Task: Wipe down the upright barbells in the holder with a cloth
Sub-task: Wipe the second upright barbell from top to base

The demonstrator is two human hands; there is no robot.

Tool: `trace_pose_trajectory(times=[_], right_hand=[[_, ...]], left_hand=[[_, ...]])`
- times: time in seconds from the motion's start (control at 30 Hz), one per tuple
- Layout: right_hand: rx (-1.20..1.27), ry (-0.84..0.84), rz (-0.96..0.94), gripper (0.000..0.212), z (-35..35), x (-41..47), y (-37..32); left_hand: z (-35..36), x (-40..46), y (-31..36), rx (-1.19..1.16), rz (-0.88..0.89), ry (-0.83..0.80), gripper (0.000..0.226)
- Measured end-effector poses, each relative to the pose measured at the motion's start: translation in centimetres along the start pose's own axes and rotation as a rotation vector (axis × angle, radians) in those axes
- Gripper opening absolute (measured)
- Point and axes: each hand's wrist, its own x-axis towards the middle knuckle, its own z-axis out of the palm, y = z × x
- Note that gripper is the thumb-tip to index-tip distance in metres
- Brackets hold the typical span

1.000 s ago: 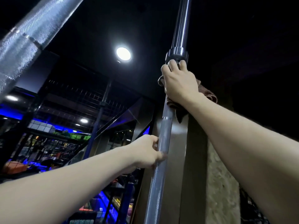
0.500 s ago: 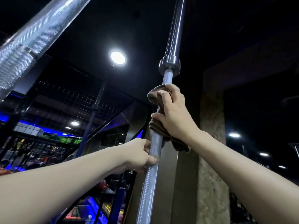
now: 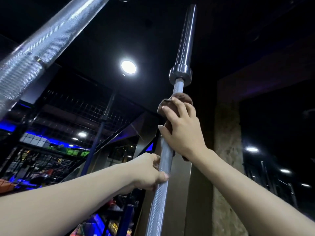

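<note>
While the right hand (image 3: 183, 132) curls its fingers and thumb round a brown cloth (image 3: 177, 99) and squeezes it against the upright barbell (image 3: 166, 160), the left hand (image 3: 150, 171) grips the same shaft just below, thumb laid across the rough, cross-hatched steel. The cloth is bunched around the bar, most of it hidden under the palm, with a fold showing above the fingertips and a scrap poking out near the wrist. It sits on the thin part of the shaft, a short way beneath the collar (image 3: 180, 74), and above the collar the thicker sleeve (image 3: 186, 34) runs up into the dark.

A second barbell (image 3: 42, 41) slants across the upper left, close to the camera and touched by neither hand. Behind are a round ceiling lamp (image 3: 128, 67), a wire mesh rack (image 3: 71, 106) and a rough stone-like pillar (image 3: 226, 150) to the right.

As for progress, I judge the wiping to be under way on this one bar, along its upper stretch. Nothing on the steel tells wiped from unwiped, so what is finished cannot be read; the long run of shaft below the left hand, the sleeve above and the second bar may all remain. The holder itself is out of view. No brand, label or writing can be made out anywhere.
</note>
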Motion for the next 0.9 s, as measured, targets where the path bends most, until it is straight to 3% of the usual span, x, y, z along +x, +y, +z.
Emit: trace_pose_trajectory(times=[0.13,0.23,0.37,0.53,0.67,0.83,0.9], right_hand=[[-0.144,0.015,-0.008,0.022,0.2,3.4,2.0],[-0.177,-0.052,0.108,0.027,0.6,7.1,3.9],[-0.128,-0.079,0.168,0.033,0.7,6.9,3.2],[-0.142,-0.032,-0.054,0.029,1.2,1.2,0.4],[-0.088,-0.051,0.013,0.029,0.6,4.1,2.2],[0.009,0.054,0.022,0.025,1.0,7.5,4.3],[-0.088,0.164,0.004,0.027,2.1,6.5,4.3]], left_hand=[[0.3,0.2,-0.2,-0.015,0.016,-0.022,0.029],[0.6,0.3,-0.3,-0.024,0.025,-0.024,0.018],[0.6,0.3,-0.3,-0.006,0.020,-0.002,0.021],[0.3,0.0,-0.1,0.013,-0.003,0.020,0.037],[0.3,-0.3,-0.2,-0.022,0.021,0.003,0.026],[0.4,0.0,-0.5,-0.028,0.026,-0.001,0.020],[0.4,0.1,-0.5,-0.027,0.023,0.002,0.021]])
